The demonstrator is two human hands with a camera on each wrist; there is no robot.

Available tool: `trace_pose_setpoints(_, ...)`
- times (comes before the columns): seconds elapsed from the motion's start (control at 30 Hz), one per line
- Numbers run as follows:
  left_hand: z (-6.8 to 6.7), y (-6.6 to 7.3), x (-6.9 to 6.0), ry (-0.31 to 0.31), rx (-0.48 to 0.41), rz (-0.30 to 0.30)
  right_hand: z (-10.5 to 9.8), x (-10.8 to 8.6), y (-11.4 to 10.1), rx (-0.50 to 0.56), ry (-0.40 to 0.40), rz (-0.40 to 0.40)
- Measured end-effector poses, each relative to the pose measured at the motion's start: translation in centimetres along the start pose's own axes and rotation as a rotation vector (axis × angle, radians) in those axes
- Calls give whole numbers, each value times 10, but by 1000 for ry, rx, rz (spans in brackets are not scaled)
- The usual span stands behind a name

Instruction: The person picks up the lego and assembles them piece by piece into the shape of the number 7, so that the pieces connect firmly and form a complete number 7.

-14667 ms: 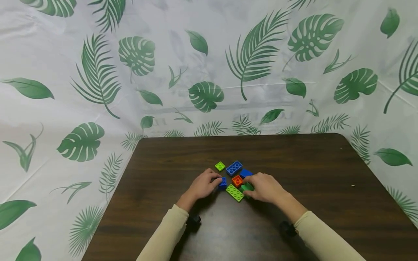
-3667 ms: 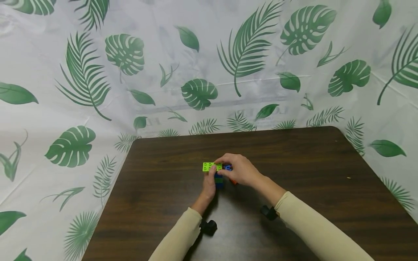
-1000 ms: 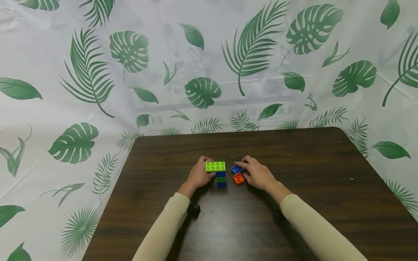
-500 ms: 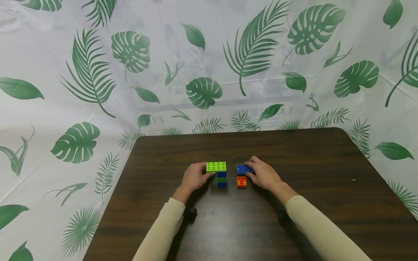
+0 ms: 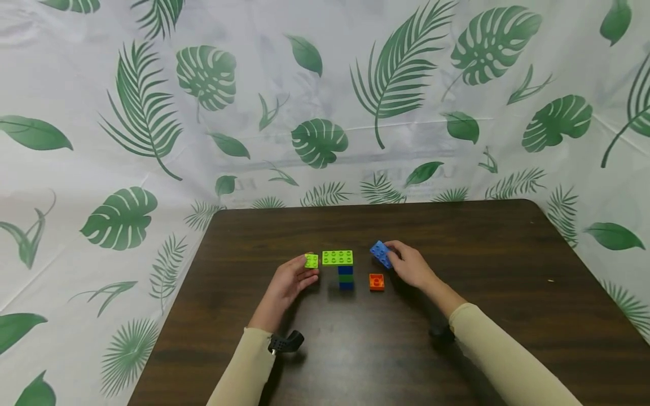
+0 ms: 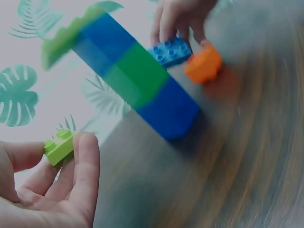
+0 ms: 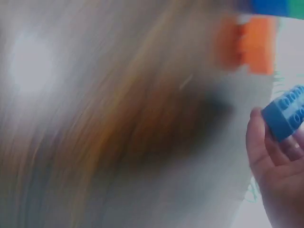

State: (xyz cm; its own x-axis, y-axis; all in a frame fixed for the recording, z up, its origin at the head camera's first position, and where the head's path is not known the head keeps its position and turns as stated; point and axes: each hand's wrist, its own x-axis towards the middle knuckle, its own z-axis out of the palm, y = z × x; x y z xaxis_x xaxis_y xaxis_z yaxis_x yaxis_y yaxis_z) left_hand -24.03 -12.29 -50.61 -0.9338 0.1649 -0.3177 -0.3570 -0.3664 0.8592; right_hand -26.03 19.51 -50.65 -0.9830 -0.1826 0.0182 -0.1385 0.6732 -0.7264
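My left hand (image 5: 286, 283) pinches a small lime-green toy brick (image 5: 311, 261) between thumb and fingers, as the left wrist view (image 6: 60, 147) also shows. Just right of it stands a stack: a long lime-green brick (image 5: 337, 257) on top overhangs leftward above a blue, a green (image 6: 135, 76) and a blue brick (image 6: 168, 110). On the other side, my right hand (image 5: 412, 266) grips a blue brick (image 5: 381, 254) by its right end, tilted, studs showing. A small orange brick (image 5: 376, 282) lies between the stack and my right hand, touched by neither hand.
The dark wooden table (image 5: 457, 237) carries all the bricks. Behind it hangs a white leaf-print sheet (image 5: 325, 84). A black wrist camera (image 5: 286, 341) sits on my left wrist.
Over the last second, my left hand has drawn left from the stack, bringing the small lime-green brick into view. My right hand has moved the blue brick rightward, away from the orange one.
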Motion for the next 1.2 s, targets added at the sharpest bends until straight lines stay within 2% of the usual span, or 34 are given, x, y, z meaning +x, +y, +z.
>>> trace_pose_setpoints(0.1, 3, 3, -5, -13, -104, -24, -3, 4, -15, 338, -12, 180)
trace_pose_setpoints(0.2, 6, 6, -10, -1, -133, -24, -8, 5, -36, 629, -27, 329)
trace_pose_setpoints(0.3, 8, 10, -14, 16, -143, -20, -13, 4, -56, 789, -77, 386)
trace_pose_setpoints(0.37, 10, 13, -16, 23, -147, -25, -15, 4, -67, 817, -129, 354)
trace_pose_setpoints(0.47, 14, 19, -18, 13, -133, -27, -16, 4, -79, 671, -154, 205)
trace_pose_setpoints(0.63, 19, 27, -21, 11, -83, -19, -11, 1, -98, 319, -33, -90)
trace_pose_setpoints(0.77, 22, 30, -24, 13, -47, -13, -4, 0, -107, 178, 19, -264)
trace_pose_setpoints(0.87, 25, 30, -27, 7, -8, -1, 2, 1, -110, 110, 37, -339)
trace_pose_setpoints(1.03, 27, 30, -30, -1, 42, 13, 11, -1, -119, 83, 23, -407)
trace_pose_setpoints(1.2, 27, 32, -33, -20, 65, 14, 20, -5, -131, 24, 20, -429)
